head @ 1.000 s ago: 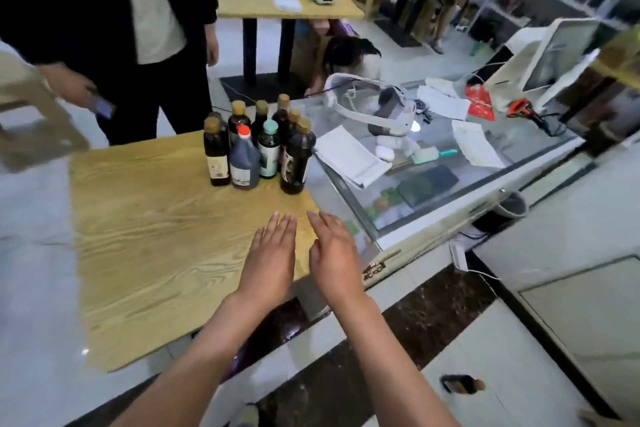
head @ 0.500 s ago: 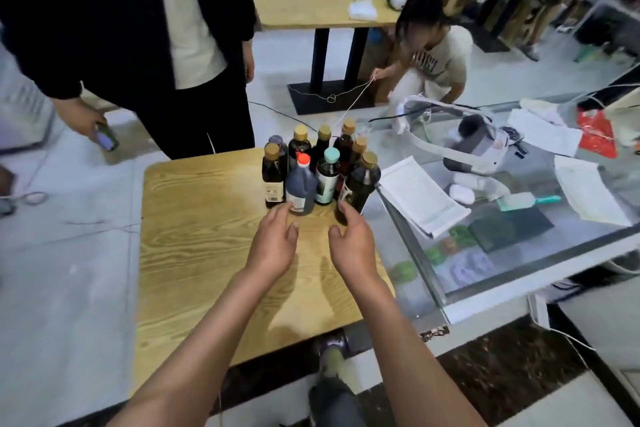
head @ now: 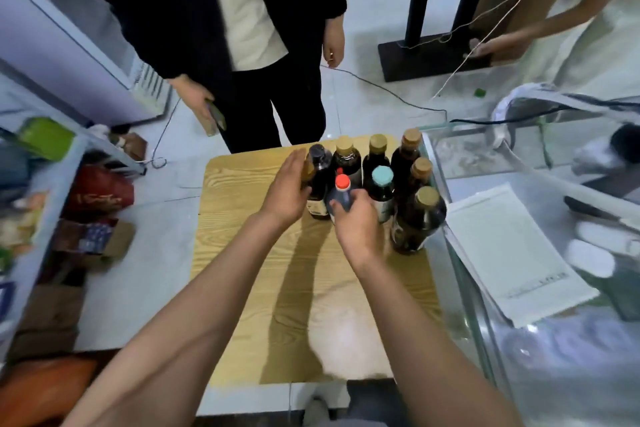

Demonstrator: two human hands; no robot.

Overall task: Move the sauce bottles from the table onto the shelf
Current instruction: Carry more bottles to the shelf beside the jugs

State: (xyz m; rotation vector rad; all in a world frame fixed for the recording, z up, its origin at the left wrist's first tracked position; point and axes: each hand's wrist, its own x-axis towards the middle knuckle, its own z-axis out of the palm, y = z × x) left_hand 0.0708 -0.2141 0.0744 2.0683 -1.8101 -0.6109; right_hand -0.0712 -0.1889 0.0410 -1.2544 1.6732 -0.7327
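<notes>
Several dark sauce bottles stand bunched at the far end of the wooden table (head: 242,288). My left hand (head: 287,194) wraps the left side of a dark bottle with a tan cap (head: 317,198). My right hand (head: 356,222) is closed around the red-capped bottle (head: 343,189) at the front of the bunch. Beside it are a teal-capped bottle (head: 382,184) and a big dark bottle with a tan cap (head: 420,218) at the front right. Three more tan-capped bottles (head: 375,156) stand behind. A shelf (head: 41,163) with packaged goods runs along the left.
A person in a dark jacket (head: 277,28) stands just beyond the table, holding a phone. A glass counter (head: 519,253) with papers adjoins the table's right edge. Another person at the upper right handles a cable (head: 485,21). A black table base (head: 433,52) sits on the floor.
Both hands moved forward from the table's middle to the bottles and closed on them. The camera tilted further down and left, bringing the shelf into view.
</notes>
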